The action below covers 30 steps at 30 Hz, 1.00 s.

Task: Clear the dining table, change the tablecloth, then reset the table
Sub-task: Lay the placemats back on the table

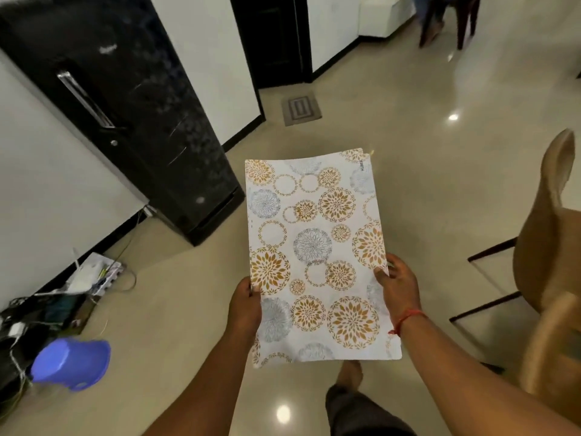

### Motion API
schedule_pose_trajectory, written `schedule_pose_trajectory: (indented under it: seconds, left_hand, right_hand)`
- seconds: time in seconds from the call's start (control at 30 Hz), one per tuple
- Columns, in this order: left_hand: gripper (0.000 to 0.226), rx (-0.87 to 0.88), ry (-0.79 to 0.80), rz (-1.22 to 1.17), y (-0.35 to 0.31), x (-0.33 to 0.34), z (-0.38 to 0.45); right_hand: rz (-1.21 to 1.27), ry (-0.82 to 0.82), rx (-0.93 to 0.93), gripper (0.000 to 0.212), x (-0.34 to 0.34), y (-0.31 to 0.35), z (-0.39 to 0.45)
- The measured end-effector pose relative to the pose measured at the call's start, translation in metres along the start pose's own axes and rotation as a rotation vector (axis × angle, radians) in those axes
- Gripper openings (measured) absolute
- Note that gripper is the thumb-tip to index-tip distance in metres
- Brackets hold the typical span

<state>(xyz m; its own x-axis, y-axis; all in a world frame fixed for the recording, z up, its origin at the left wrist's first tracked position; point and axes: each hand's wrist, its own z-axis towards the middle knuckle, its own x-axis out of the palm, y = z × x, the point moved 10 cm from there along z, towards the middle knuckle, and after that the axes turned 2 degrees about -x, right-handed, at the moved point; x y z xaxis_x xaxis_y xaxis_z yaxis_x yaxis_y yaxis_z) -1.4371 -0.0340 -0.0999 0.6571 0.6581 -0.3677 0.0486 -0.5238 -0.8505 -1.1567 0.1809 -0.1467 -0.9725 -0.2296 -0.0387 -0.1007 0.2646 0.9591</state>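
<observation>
A stack of white placemats (317, 247) printed with gold and grey flower circles is held flat in front of me, above the floor. My left hand (245, 306) grips its left edge, thumb on top. My right hand (397, 287) grips the right edge, thumb on top and fingers underneath. A second mat's corner peeks out at the far top edge. The dining table itself is out of view.
A black refrigerator (132, 121) stands at the left against the wall. A tan chair (550, 247) is at the right. A blue plastic stool (70, 363) and tangled cables (47, 309) lie at lower left. Glossy beige floor (408, 152) stretches ahead; a person's legs (434, 20) at far top.
</observation>
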Motion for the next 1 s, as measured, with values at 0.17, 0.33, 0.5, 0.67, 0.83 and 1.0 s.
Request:
schedule_pose_trajectory:
  seconds: [0.17, 0.33, 0.5, 0.67, 0.83, 1.0]
  left_hand:
    - [0.025, -0.019, 0.046, 0.053, -0.080, 0.060, 0.109]
    - [0.024, -0.037, 0.139, 0.039, -0.150, 0.140, 0.190]
    - [0.024, 0.016, 0.209, 0.100, -0.232, 0.245, 0.303]
    - [0.027, 0.066, 0.379, 0.151, -0.314, 0.369, 0.397]
    - [0.028, 0.159, 0.524, 0.267, -0.407, 0.489, 0.464]
    - [0.024, 0.236, 0.663, 0.379, -0.477, 0.642, 0.495]
  right_hand:
    - [0.000, -0.048, 0.044, 0.041, 0.005, 0.030, 0.120]
    - [-0.004, -0.153, 0.092, 0.042, -0.024, 0.060, 0.219]
    - [0.043, -0.285, 0.077, 0.042, -0.057, 0.102, 0.331]
    - [0.029, -0.458, 0.089, 0.041, -0.105, 0.133, 0.434]
    - [0.103, -0.627, 0.103, 0.039, -0.153, 0.172, 0.515]
    - [0.165, -0.813, 0.152, 0.038, -0.229, 0.170, 0.586]
